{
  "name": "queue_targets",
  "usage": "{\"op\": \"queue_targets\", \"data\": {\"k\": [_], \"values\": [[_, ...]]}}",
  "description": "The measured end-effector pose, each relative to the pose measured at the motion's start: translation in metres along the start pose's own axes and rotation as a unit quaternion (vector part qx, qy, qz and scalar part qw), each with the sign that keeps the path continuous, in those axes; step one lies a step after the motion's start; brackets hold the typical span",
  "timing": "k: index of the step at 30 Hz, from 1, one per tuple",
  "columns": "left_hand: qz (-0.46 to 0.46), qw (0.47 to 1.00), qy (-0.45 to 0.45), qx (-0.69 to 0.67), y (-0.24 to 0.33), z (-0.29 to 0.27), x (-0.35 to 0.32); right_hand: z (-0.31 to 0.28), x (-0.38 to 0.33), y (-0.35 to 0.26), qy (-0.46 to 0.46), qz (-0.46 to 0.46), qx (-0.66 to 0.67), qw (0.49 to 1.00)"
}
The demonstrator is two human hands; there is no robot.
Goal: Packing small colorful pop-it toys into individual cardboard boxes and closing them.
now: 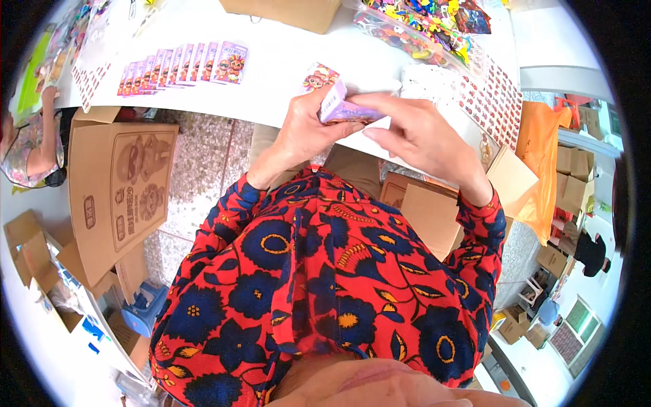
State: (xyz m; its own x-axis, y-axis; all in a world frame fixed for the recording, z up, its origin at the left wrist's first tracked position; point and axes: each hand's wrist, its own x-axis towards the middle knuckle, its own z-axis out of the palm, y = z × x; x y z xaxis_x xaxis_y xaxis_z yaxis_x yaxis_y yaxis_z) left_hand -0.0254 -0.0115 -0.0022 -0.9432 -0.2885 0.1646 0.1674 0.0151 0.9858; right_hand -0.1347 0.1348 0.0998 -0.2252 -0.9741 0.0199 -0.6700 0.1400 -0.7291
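My left hand (306, 132) is closed round a small purple-and-white carton (333, 102) above the table's near edge. From the right, my right hand (427, 136) has its fingers bent over the carton's other end, with the thumb below. Those fingers partly hide that end, and what is inside cannot be seen. A piece printed with a red cartoon figure (319, 79) shows just beyond my left thumb; whether it joins the carton is unclear. A row of similar purple cartons (232, 63) stands overlapping on the table to the left.
Beyond my hands is the white table (278, 74). Bags of colourful small plastic pieces (420, 30) lie at its far right, near a sheet of red stickers (495, 102). A big cardboard box (122, 183) stands left; an orange bag (540, 169) hangs right. Another person (34, 149) sits far left.
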Motion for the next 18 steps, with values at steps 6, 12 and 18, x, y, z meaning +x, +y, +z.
{"op": "queue_targets", "data": {"k": [6, 12, 18], "values": [[-0.089, 0.987, -0.022, -0.128, -0.001, -0.004, 0.002, 0.003, -0.022, 0.011, 0.229, 0.029, 0.040, 0.972], [-0.086, 0.981, -0.063, -0.164, 0.003, 0.002, -0.001, 0.054, -0.025, 0.029, 0.329, 0.040, 0.216, 0.919], [-0.106, 0.983, -0.094, -0.120, 0.006, 0.001, -0.001, 0.059, -0.026, 0.033, 0.364, -0.007, 0.142, 0.920]]}}
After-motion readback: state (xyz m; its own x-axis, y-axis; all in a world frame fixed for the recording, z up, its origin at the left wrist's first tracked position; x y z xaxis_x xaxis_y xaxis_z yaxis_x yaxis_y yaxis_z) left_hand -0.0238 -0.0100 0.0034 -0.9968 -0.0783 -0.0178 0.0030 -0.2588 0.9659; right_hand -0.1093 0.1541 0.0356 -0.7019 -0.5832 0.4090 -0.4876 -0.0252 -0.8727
